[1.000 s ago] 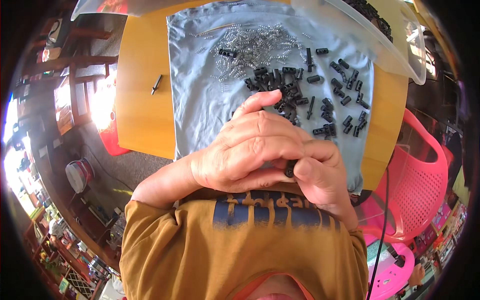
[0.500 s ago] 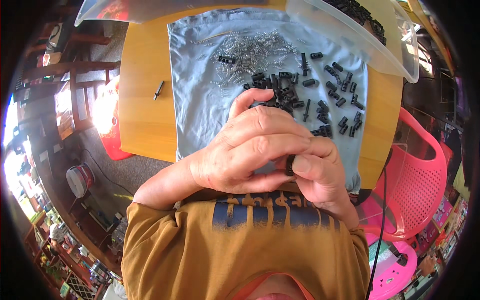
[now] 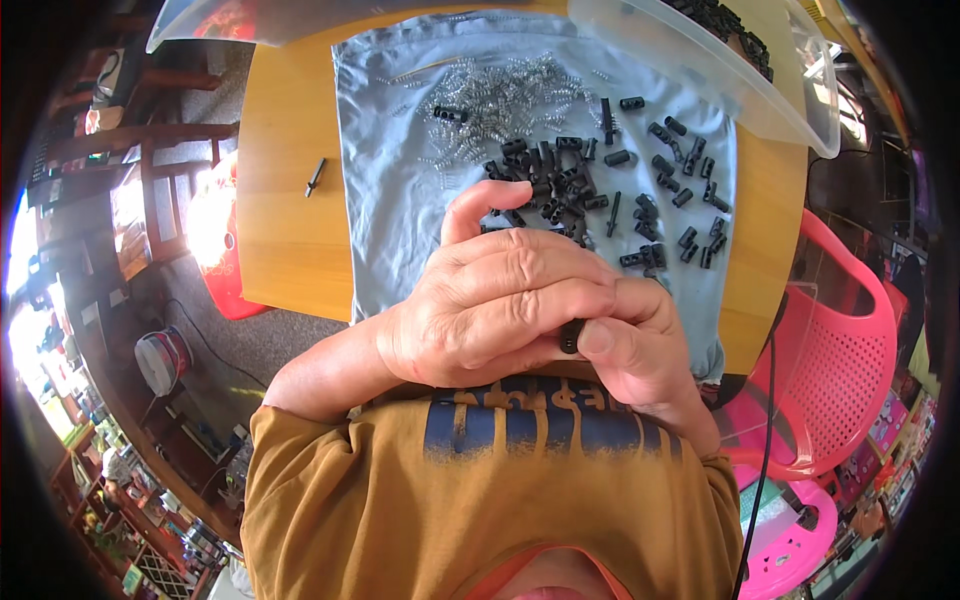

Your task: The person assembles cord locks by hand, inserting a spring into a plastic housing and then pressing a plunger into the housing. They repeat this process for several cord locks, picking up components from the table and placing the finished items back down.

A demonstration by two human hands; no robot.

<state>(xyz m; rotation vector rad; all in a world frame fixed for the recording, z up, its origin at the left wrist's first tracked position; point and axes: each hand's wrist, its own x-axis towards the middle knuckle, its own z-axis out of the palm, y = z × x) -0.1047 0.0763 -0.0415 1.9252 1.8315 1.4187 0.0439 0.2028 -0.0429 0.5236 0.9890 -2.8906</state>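
Note:
Both hands meet just in front of my chest, around a small black cylindrical plastic part [image 3: 570, 336]. My left hand [image 3: 500, 290] is back up, its fingers bent over the part and one finger sticking out toward the pile. My right hand [image 3: 645, 345] pinches the part from the right, with its thumb beside the visible end. The rest of the part is covered by fingers. Just beyond my hands, a pile of black plastic parts [image 3: 570, 185] lies on a light blue cloth [image 3: 400, 220]. Behind it is a heap of small metal springs [image 3: 510, 90].
More black cylinders [image 3: 683, 198] are scattered on the cloth's right side. One thin black pin [image 3: 316, 177] lies on the wooden table [image 3: 290, 240] at left. A clear plastic bin [image 3: 690, 60] stands at the far right. A pink chair [image 3: 830, 350] is at right.
My hands have shifted slightly left, still together on the black part. The left hand's lower edge has drawn in, and the gap beneath its fingers has narrowed.

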